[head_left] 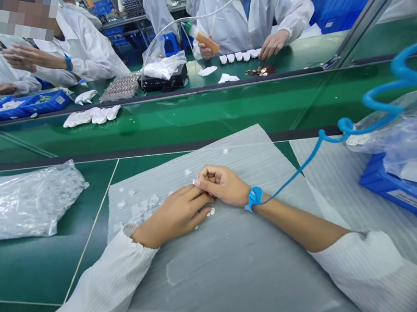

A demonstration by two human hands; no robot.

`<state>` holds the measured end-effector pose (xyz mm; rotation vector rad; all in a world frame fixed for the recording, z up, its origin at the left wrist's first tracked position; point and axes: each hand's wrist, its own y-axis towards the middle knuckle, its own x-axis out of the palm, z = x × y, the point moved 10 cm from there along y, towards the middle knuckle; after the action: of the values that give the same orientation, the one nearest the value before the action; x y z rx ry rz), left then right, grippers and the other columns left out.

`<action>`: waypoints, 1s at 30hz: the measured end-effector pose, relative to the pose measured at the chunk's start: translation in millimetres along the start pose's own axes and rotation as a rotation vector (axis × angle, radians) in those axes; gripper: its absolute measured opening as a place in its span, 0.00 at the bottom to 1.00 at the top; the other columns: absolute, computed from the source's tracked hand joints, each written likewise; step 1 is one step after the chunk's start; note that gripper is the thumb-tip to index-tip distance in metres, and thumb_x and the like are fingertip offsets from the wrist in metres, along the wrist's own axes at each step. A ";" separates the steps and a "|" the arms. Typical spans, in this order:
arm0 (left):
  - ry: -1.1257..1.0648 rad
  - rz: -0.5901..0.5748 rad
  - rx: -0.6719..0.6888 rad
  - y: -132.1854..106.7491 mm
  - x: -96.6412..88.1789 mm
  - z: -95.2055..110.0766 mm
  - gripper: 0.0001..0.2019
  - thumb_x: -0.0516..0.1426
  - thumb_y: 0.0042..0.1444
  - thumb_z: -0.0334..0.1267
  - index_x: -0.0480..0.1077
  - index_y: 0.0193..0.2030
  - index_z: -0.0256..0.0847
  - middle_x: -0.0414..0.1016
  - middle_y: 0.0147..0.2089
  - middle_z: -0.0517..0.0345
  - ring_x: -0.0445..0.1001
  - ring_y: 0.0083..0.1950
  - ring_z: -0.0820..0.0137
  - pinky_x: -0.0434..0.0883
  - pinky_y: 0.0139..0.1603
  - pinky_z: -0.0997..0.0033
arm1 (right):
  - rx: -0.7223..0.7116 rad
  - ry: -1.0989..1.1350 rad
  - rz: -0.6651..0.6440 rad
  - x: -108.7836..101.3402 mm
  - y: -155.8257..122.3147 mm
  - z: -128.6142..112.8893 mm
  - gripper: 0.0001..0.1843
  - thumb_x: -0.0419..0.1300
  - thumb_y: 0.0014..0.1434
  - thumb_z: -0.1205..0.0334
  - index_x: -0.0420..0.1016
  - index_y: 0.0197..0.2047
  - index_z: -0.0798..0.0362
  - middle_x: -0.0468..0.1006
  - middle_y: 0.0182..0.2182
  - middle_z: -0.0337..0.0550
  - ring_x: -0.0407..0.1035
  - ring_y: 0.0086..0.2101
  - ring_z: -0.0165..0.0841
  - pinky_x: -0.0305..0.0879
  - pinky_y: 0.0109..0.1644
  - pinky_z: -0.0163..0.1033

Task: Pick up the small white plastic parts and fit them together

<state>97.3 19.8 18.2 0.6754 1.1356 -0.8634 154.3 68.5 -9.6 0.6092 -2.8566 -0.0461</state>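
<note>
My left hand (173,216) lies palm down on a translucent grey foam sheet (235,287), its fingers extended toward my right hand. My right hand (222,184) rests across those fingertips with its fingers curled in, and anything pinched inside them is hidden. Small clear pieces (140,209) lie scattered on the sheet around my left hand, and a few sit by its fingertips. A blue wrist strap (254,197) circles my right wrist, its coiled blue cord (396,96) rising toward the upper right.
A bulging clear plastic bag (7,203) lies on the green workbench (33,265) at left. A blue bin (404,189) with plastic sheeting stands at right. Beyond a green conveyor belt (158,122), several co-workers in white coats handle small white parts.
</note>
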 end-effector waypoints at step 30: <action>0.004 -0.003 0.019 -0.2 3.0 0.3 0.11 0.50 0.68 0.38 0.70 0.50 0.40 0.74 0.49 0.48 0.73 0.48 0.59 0.73 0.49 0.55 | -0.002 -0.001 0.003 -1.8 0.3 2.7 0.22 0.67 0.54 0.44 0.66 0.31 0.53 0.66 0.21 0.30 0.59 0.22 0.25 0.54 0.24 0.32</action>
<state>97.8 18.7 15.4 0.6914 1.1332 -0.8774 155.3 69.4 -12.5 0.6052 -2.8580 -0.0495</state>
